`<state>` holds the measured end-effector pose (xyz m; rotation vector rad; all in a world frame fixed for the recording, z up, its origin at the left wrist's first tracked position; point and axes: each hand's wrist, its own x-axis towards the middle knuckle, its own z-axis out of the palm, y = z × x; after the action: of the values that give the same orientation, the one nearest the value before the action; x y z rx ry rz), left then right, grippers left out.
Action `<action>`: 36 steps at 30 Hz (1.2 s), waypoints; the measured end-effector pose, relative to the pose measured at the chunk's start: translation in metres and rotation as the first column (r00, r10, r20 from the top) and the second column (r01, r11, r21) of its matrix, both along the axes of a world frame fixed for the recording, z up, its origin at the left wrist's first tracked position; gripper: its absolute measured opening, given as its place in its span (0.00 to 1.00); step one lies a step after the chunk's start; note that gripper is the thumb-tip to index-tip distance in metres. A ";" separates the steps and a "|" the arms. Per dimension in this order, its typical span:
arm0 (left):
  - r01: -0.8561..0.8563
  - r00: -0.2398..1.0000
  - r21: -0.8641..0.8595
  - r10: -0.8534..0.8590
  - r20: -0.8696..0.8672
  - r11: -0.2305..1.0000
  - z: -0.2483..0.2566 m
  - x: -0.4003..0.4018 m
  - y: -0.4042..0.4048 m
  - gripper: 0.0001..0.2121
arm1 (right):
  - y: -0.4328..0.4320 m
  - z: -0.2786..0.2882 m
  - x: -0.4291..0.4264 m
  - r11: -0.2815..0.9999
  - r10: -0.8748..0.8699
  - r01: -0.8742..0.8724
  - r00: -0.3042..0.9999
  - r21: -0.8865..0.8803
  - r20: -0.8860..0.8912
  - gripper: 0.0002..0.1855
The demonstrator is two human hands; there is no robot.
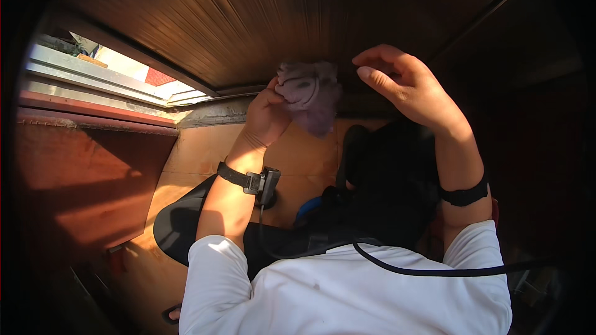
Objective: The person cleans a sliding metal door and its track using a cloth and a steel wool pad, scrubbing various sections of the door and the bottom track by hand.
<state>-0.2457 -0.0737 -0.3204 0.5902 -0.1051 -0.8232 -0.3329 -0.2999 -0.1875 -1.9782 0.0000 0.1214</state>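
My left hand (271,114) grips a crumpled, pale pinkish cloth (309,93) by its left side; the cloth hangs down and its lower part is blurred. It is in front of a dark brown, ribbed upright panel (260,23), and whether it touches the panel I cannot tell. To the right of the cloth, my right hand (396,74) is raised with fingers curled and thumb apart, holding nothing. A black strap with a small device (267,186) sits on my left wrist, and a black band (465,194) circles my right forearm.
On the left a window opening with a metal sill (98,79) lets in sunlight above a reddish-brown panel (93,177). Orange floor tiles (298,149) lie below. A black cable (419,271) runs across my white shirt towards the right.
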 end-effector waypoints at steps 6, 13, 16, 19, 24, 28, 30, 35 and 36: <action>-0.103 0.950 0.160 0.049 0.309 0.982 0.045 -0.023 0.009 0.24 | 0.030 -0.051 0.012 0.943 0.187 -0.145 0.975 0.299 -0.118 0.27; -0.363 0.784 0.584 -0.100 0.613 0.726 0.023 -0.022 0.014 0.16 | 0.023 -0.060 0.022 0.708 -0.197 0.158 0.980 0.688 -0.022 0.18; -0.175 0.926 0.693 -0.122 0.357 0.699 0.021 -0.028 0.014 0.19 | 0.026 -0.064 0.027 0.692 -0.214 0.119 0.976 0.712 0.045 0.18; -0.068 0.941 0.830 -0.240 0.237 0.554 0.021 -0.017 0.026 0.21 | 0.029 -0.061 0.029 0.718 -0.077 0.021 0.996 0.695 0.049 0.19; -0.460 0.762 0.545 -0.003 0.648 0.701 0.016 -0.009 0.031 0.26 | 0.032 -0.054 0.016 0.632 0.307 -0.267 0.948 0.727 0.081 0.23; -0.185 0.851 0.508 -0.122 0.511 0.841 0.038 -0.018 0.016 0.27 | 0.027 -0.064 0.021 0.763 0.399 -0.410 0.907 0.501 0.134 0.20; 0.028 0.877 0.487 -0.255 0.407 0.873 0.037 -0.017 0.019 0.27 | 0.030 -0.056 0.021 0.817 0.300 -0.304 0.950 0.490 0.088 0.16; 0.068 0.913 0.282 -0.174 0.370 0.957 0.043 -0.019 0.014 0.23 | 0.030 -0.062 0.024 0.908 0.094 -0.122 0.992 0.401 0.089 0.13; 0.077 0.919 0.332 -0.196 0.342 0.940 0.042 -0.017 0.016 0.22 | 0.029 -0.066 0.025 0.920 0.068 -0.105 0.992 0.378 0.110 0.13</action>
<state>-0.2624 -0.0577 -0.2784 1.0484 -0.3719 -0.8638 -0.3080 -0.2706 -0.2532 -1.5890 -0.1627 0.0781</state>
